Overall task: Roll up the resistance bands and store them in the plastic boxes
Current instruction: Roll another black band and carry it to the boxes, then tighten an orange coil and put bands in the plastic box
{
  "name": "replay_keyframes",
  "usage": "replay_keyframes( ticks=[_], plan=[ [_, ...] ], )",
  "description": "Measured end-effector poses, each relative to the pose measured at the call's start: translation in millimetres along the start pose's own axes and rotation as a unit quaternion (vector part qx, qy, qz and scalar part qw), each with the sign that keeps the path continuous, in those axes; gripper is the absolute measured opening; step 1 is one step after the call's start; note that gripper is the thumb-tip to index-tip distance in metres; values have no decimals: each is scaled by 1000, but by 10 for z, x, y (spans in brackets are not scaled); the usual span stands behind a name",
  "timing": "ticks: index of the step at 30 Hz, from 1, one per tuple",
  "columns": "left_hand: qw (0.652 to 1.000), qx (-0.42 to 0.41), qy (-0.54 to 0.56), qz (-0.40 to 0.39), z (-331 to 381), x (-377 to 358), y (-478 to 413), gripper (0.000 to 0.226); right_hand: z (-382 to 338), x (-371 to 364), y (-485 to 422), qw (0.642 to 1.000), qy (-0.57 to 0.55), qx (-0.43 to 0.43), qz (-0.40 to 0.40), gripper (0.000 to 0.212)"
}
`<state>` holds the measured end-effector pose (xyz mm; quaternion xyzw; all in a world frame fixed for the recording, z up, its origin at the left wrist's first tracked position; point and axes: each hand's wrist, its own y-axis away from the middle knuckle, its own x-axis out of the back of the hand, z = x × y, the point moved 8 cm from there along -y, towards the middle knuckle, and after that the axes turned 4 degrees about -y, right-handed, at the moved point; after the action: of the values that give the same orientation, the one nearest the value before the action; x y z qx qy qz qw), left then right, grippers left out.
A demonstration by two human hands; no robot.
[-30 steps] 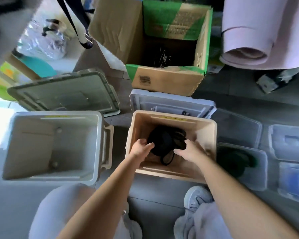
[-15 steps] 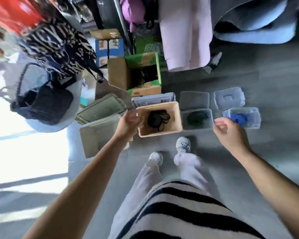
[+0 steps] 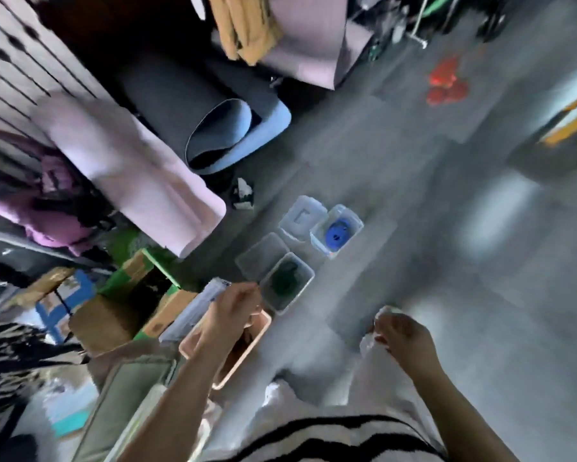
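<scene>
Hovering over beige box [image 3: 263,326], left hand [image 3: 233,311] blurred.

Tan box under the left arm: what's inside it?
Only a shadowed strip of the tan box interior shows; the left hand and forearm cover the rest, hiding any band.

1. No words or numbers can be read anywhere; the whole picture is smeared.
2. The brown and green cardboard box [image 3: 103,323] has dark marks on it, but they are too blurry to read.
3. The clear plastic boxes [image 3: 355,225] on the floor look too small and fuzzy to show any label.
</scene>
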<state>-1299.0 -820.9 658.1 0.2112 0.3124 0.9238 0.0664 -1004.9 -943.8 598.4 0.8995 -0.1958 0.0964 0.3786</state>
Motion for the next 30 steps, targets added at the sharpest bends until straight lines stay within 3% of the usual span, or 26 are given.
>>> replay_keyframes(
  ticks=[4,9,12,21,26,28,30],
  plan=[
    [999,18,-17,-32,736,-911,-484,25,-422,1084,-676,996,-63,28,59,10],
    [996,-66,-13,-65,2211,-2282,-892,11,-1317,2493,-1393,987,-105,90,82,8],
    [995,-76,-6,-72,2714,-2853,-983,14,-1779,3166,-1862,981,-133,103,95,8],
    [998,-31,-15,-51,3795,-4005,-2329,13,-2778,4386,-3713,974,-158,120,106,11],
    [993,-94,-14,-67,5465,-4784,-3367,13,-3249,5056,-4620,977,-149,96,116,10],
    [988,-127,-37,-82,6232,-5161,-3713,25,-3413,5387,-4935,977,-149,93,124,11],
    [981,-152,-54,-108,6879,-5563,-3971,15,-3505,5686,-5227,976,-155,82,133,11]
  ],
)
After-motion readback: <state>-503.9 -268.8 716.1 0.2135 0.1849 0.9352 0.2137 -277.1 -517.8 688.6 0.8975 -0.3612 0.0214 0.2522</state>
